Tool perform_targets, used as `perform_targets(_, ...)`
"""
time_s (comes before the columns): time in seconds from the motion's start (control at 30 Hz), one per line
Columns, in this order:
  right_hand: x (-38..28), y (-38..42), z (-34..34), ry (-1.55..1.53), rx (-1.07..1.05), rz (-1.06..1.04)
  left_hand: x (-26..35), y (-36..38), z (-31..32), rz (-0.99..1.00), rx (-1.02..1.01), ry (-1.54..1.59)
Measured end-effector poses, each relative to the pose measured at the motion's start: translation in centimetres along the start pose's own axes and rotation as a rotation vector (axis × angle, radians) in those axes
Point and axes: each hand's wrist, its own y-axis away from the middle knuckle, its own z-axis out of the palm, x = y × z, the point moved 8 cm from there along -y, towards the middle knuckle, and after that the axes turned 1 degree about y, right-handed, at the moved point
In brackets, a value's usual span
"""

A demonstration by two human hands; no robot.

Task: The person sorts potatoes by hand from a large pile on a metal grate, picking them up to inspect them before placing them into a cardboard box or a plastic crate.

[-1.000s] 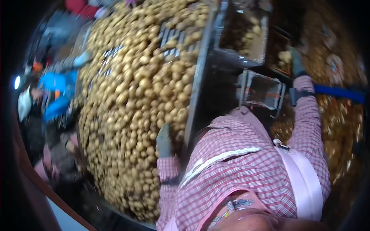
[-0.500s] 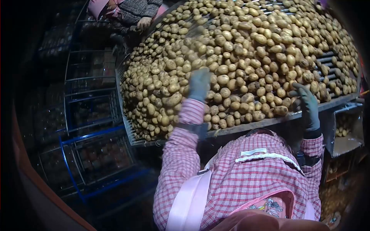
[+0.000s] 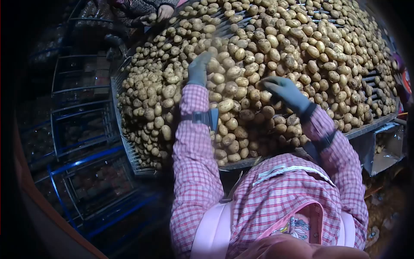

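Note:
A broad heap of potatoes (image 3: 226, 105) covers the slatted rack in front of me. My left hand (image 3: 199, 69), in a grey-green glove, lies against the potatoes left of the middle. Its fingers are stretched out and together, pointing away from me, with potatoes touching their right side. My right hand (image 3: 285, 91), gloved the same, is over the middle of the heap with fingers bent to the left. At its fingertips shows a brownish potato (image 3: 259, 84), which the fingers seem to pinch. The thumb side is in shadow.
A metal rim (image 3: 241, 164) bounds the rack's near side. Blue metal frames (image 3: 86, 162) stand at the left. An open box (image 3: 385, 159) with potatoes inside is at the right. Another person's hand (image 3: 165, 12) rests by the rack's far left edge.
My right hand has moved left and away from me, from the near right rim to the middle of the heap. My left hand has shifted left and farther out. The view has shifted slightly.

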Motion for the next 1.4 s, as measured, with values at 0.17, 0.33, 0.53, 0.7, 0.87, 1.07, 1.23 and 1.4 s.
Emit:
perform_targets(0.17, 0.3, -12.5, 5.7, 0.376, -0.002, -0.287, 3.3, 9.9, -1.1, -0.166, -0.273, 0.916)
perform_targets(0.33, -1.0, -14.1, 7.5, 0.854, 0.026, -0.146, 3.4, 16.0, -3.6, -0.18, -0.196, 0.382)
perform_targets(0.53, 2.5, -10.9, 1.0, -0.213, -0.106, 0.059, 2.4, 18.4, -0.7, -0.012, -0.225, -0.513)
perform_targets(0.7, 1.1, -1.4, -0.2, -0.694, -0.13, 0.245, 1.9, 19.0, 5.9, 0.22, -0.273, -1.409)
perform_targets(0.87, 3.5, 1.3, -1.1, -0.572, -0.025, 0.297, -0.5, 15.2, 3.7, -0.234, -0.34, -0.252)
perform_targets(1.07, 3.8, 6.5, -1.4, -0.692, -0.115, 0.141, -0.8, 16.9, 8.7, -0.35, -0.238, 0.095)
perform_targets(1.23, 6.7, 10.7, -4.2, -0.935, -0.063, 0.241, 0.3, 16.4, 14.2, -0.131, -0.385, -0.013)
perform_targets(1.4, 8.4, 17.4, -11.0, -0.924, 0.047, 0.032, 0.7, 20.0, 25.8, -0.198, -0.697, 0.298)
